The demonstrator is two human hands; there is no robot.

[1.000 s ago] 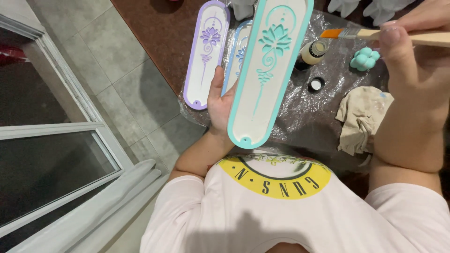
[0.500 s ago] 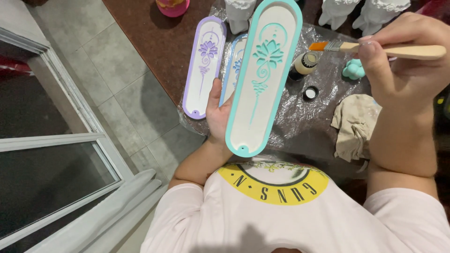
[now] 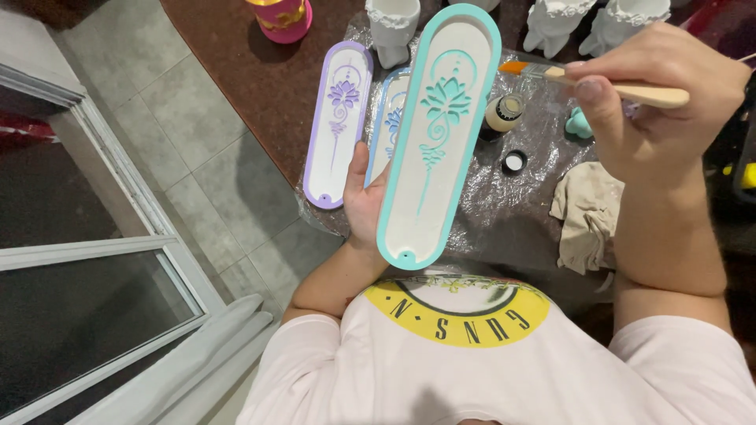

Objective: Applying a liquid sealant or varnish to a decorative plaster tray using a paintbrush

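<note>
Left hand (image 3: 366, 201) grips teal-rimmed tray (image 3: 438, 138) from beneath, lifted above bench (image 3: 260, 94) near edge, lotus relief facing up. Right hand (image 3: 646, 94) closed around paintbrush (image 3: 598, 83), orange bristles just beside tray's far end. Beige rag (image 3: 587, 216) crumpled on plastic sheet (image 3: 512, 201). Small open paint bottle (image 3: 504, 112), black cap (image 3: 513, 162) beside it. Blue tray (image 3: 391, 118) partly hidden behind teal one; purple tray (image 3: 339, 122) toward left edge. White figurines (image 3: 392, 27), pink cup (image 3: 282, 17) at far side.

Home craft spot, tiled floor (image 3: 197, 149), sliding window (image 3: 102, 315), paint pot (image 3: 504, 112)
</note>
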